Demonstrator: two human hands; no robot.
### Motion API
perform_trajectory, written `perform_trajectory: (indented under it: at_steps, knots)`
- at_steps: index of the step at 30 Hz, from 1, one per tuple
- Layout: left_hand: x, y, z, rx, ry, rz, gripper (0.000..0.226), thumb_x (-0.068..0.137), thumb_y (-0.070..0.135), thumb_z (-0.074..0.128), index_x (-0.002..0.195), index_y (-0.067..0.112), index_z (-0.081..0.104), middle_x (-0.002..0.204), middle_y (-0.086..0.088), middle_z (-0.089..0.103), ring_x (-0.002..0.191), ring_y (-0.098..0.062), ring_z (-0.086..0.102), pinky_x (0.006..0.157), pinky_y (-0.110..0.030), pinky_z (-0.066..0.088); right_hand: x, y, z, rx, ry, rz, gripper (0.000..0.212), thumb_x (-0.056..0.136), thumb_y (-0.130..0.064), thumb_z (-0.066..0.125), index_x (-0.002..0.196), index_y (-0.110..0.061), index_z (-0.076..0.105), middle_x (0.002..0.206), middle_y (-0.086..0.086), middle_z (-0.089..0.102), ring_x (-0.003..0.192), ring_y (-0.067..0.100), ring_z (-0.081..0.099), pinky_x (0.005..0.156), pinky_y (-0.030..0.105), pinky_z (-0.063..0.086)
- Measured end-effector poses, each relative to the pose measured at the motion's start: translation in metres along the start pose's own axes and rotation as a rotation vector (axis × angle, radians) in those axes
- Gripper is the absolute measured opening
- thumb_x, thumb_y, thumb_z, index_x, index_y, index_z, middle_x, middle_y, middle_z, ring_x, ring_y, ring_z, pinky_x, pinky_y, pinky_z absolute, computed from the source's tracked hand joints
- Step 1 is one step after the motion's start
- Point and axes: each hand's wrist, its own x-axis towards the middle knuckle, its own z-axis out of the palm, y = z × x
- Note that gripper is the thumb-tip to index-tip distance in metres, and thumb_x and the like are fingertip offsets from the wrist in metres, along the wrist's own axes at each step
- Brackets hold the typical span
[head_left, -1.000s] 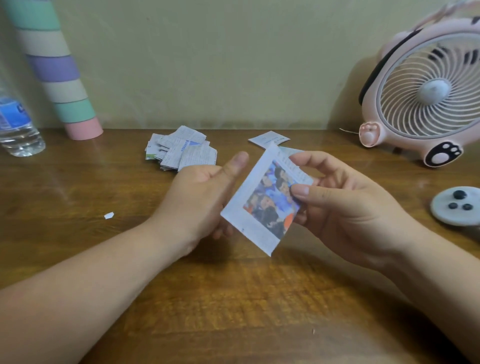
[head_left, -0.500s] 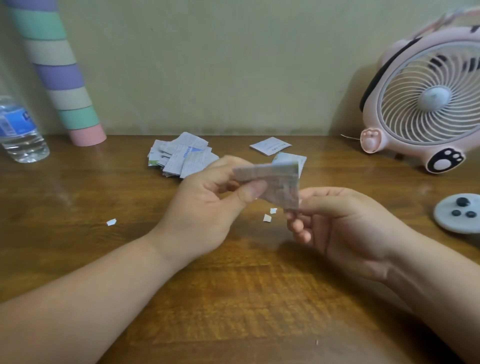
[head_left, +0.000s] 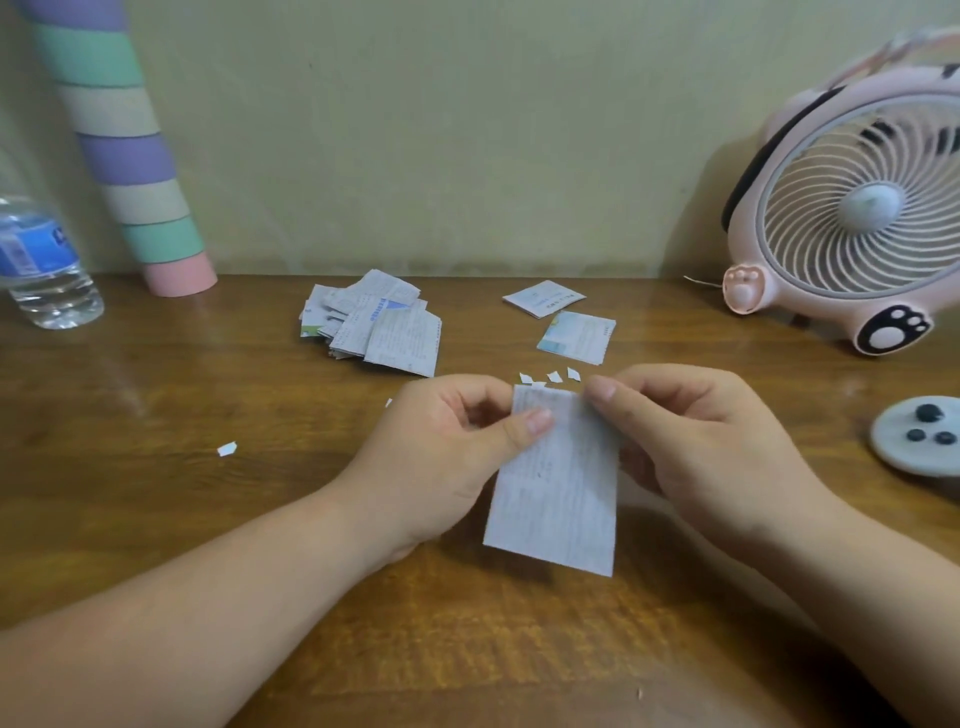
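A folded piece of printed paper (head_left: 558, 488) hangs upright above the wooden table (head_left: 156, 415), its pale text side facing me. My left hand (head_left: 441, 457) pinches its upper left edge between thumb and fingers. My right hand (head_left: 696, 441) holds the upper right edge, fingers curled behind the sheet and a fingertip at the top corner. A pile of similar folded papers (head_left: 374, 327) lies further back at the centre. Two single folded papers (head_left: 544, 298) (head_left: 576, 338) lie behind my hands.
A pink desk fan (head_left: 857, 208) stands at the back right, and a grey round disc with dark buttons (head_left: 919, 434) lies at the right edge. A water bottle (head_left: 41, 265) and a striped pastel tube (head_left: 130, 156) stand at the back left. Small paper scraps (head_left: 226, 449) dot the table.
The paper was turned from its colour-picture side, folded over, and now hangs vertically with its text side facing me. Both hands shifted to grip its top edge.
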Motion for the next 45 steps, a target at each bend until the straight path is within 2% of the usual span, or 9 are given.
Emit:
perform_trajectory:
  at_steps: [5,8,13,16,18,25,32,38,45]
  knots:
    - [-0.003,0.002,-0.001,-0.028,-0.106,-0.056,0.030,0.079,0.029,0.079,0.091,0.002,0.074,0.087,-0.018,0.075,0.073,-0.044,0.066,0.068,-0.044,0.057,0.005,0.000,0.000,-0.100,0.162,-0.005,0.033,0.094,-0.036,0.067,0.072,-0.012,0.073,0.057,-0.005,0.062,0.047,0.001,0.048,0.044,0.013,0.036]
    - [-0.003,0.002,-0.002,0.106,-0.203,-0.114,0.021,0.083,0.021,0.078,0.091,0.002,0.073,0.072,-0.010,0.074,0.047,-0.015,0.056,0.047,-0.025,0.046,0.009,0.004,-0.006,-0.105,0.256,0.009,0.039,0.093,-0.040,0.067,0.071,-0.008,0.069,0.048,-0.006,0.053,0.042,0.004,0.042,0.041,0.017,0.033]
    - [-0.001,0.000,-0.002,-0.046,-0.148,-0.117,0.032,0.087,-0.003,0.071,0.115,0.011,0.065,0.071,-0.013,0.069,0.056,-0.018,0.061,0.050,-0.026,0.050,0.014,0.006,-0.011,-0.045,0.298,0.045,0.027,0.093,-0.031,0.071,0.073,-0.013,0.072,0.045,-0.005,0.054,0.036,0.007,0.041,0.037,0.017,0.031]
    - [0.002,-0.003,-0.003,-0.147,-0.002,-0.084,0.039,0.090,-0.006,0.066,0.123,0.015,0.059,0.070,-0.009,0.062,0.058,-0.019,0.059,0.053,-0.027,0.049,0.014,0.004,-0.015,0.097,0.214,0.065,0.005,0.090,-0.011,0.074,0.093,-0.013,0.071,0.051,0.008,0.061,0.033,0.012,0.044,0.036,0.018,0.035]
    - [0.004,-0.002,-0.005,-0.165,0.072,-0.057,0.039,0.093,-0.004,0.064,0.125,0.018,0.057,0.071,-0.007,0.061,0.058,-0.017,0.057,0.054,-0.028,0.048,0.014,0.004,-0.017,0.164,0.129,0.077,0.017,0.089,-0.005,0.073,0.104,-0.013,0.067,0.054,0.017,0.061,0.031,0.016,0.043,0.043,0.023,0.040]
    - [0.009,-0.003,-0.011,-0.085,0.235,0.024,0.034,0.096,-0.002,0.060,0.118,0.024,0.059,0.071,0.001,0.062,0.076,-0.019,0.058,0.077,-0.039,0.047,0.012,0.003,-0.023,0.130,-0.048,0.093,0.007,0.085,-0.003,0.075,0.078,-0.004,0.074,0.050,0.016,0.056,0.033,0.018,0.040,0.036,0.018,0.031]
    - [0.007,-0.007,-0.009,0.149,0.245,0.122,0.031,0.099,0.004,0.058,0.116,0.030,0.057,0.075,0.013,0.063,0.066,-0.003,0.056,0.063,-0.014,0.043,-0.003,-0.003,-0.016,-0.022,-0.520,0.115,0.014,0.082,-0.018,0.081,0.081,-0.007,0.072,0.055,0.016,0.065,0.035,0.021,0.050,0.035,0.020,0.037]
    - [0.001,-0.006,-0.005,0.691,-0.091,0.251,0.035,0.098,0.008,0.056,0.122,0.033,0.059,0.088,0.011,0.059,0.085,-0.013,0.057,0.075,-0.024,0.047,0.000,0.005,-0.004,-0.437,0.093,-0.137,0.045,0.071,-0.043,0.086,0.072,-0.017,0.049,0.058,-0.008,0.051,0.052,0.010,0.042,0.050,0.027,0.038]
    - [0.001,-0.001,-0.006,0.730,-0.106,0.464,0.033,0.094,0.014,0.063,0.124,0.030,0.060,0.094,0.014,0.062,0.093,-0.012,0.059,0.076,-0.011,0.042,-0.001,0.008,0.008,-0.400,-0.125,-0.080,0.023,0.079,-0.023,0.083,0.073,-0.020,0.060,0.063,-0.010,0.062,0.053,0.003,0.050,0.053,0.022,0.042]
